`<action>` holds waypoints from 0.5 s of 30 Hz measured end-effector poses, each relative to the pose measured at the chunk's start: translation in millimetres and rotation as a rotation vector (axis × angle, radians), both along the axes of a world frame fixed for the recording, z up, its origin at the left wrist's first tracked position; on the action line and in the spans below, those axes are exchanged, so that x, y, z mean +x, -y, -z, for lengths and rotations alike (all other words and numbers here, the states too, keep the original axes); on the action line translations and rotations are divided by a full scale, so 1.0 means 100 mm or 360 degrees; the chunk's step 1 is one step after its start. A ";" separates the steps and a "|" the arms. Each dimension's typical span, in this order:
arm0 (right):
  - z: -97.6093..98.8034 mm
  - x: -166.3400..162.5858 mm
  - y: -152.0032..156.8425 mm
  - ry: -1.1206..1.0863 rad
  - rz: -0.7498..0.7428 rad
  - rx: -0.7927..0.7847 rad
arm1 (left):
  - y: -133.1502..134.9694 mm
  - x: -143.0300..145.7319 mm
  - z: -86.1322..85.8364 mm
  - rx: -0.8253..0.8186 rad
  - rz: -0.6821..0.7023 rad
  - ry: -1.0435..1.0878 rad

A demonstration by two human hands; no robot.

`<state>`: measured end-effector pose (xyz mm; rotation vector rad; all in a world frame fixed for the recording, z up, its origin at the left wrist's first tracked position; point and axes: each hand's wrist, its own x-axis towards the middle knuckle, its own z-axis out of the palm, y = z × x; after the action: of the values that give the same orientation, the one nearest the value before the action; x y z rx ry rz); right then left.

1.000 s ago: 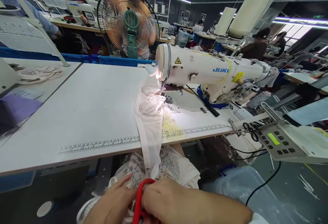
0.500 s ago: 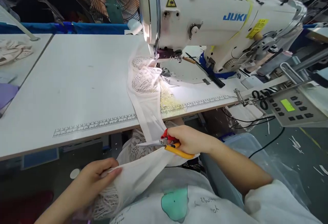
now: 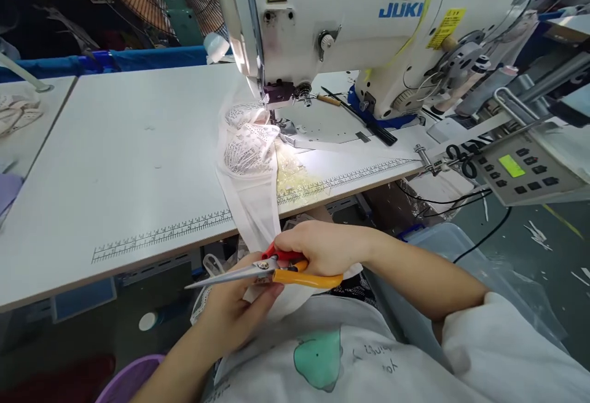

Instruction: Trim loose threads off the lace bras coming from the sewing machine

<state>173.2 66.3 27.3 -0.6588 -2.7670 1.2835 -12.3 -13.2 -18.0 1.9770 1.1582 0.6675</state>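
A pale lace bra (image 3: 251, 151) lies on the machine bed, its cup beneath the needle area and its smooth band hanging over the table's front edge. My right hand (image 3: 322, 246) is closed around scissors (image 3: 308, 279) with red and orange handles. Their blades point left and look nearly closed, passing across my left hand. My left hand (image 3: 235, 311) pinches the bra's white fabric just below the blades, thumb on top; its other fingertips are partly hidden. More of the lace and fabric hangs in front of my shirt.
A white JUKI sewing machine (image 3: 369, 16) stands over the table (image 3: 138, 145), which has a printed ruler along its front. A black-handled tool (image 3: 382, 134) lies by the machine base. A control panel (image 3: 525, 169) juts out at right. A purple bin (image 3: 131, 381) sits below left.
My left hand has moved right and up along the fabric, close to the scissors. The scissors have shifted slightly left, and their blades now cross over my left hand.
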 end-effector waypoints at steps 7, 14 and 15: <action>0.01 0.05 -0.14 -0.0013 -0.0027 -0.0013 | 0.02 0.06 -0.08 -0.0344 -0.0397 0.0142; 0.04 0.05 -0.23 -0.0090 0.0041 -0.0065 | -0.06 0.05 -0.04 -0.1009 -0.0537 0.0813; 0.04 0.05 -0.23 -0.0091 0.0036 -0.0069 | -0.06 0.04 -0.03 -0.1055 -0.0543 0.0858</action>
<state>178.1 89.4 23.6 -0.6435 -2.6863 1.3393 -8.1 -6.9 -15.3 0.9772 1.1768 0.7939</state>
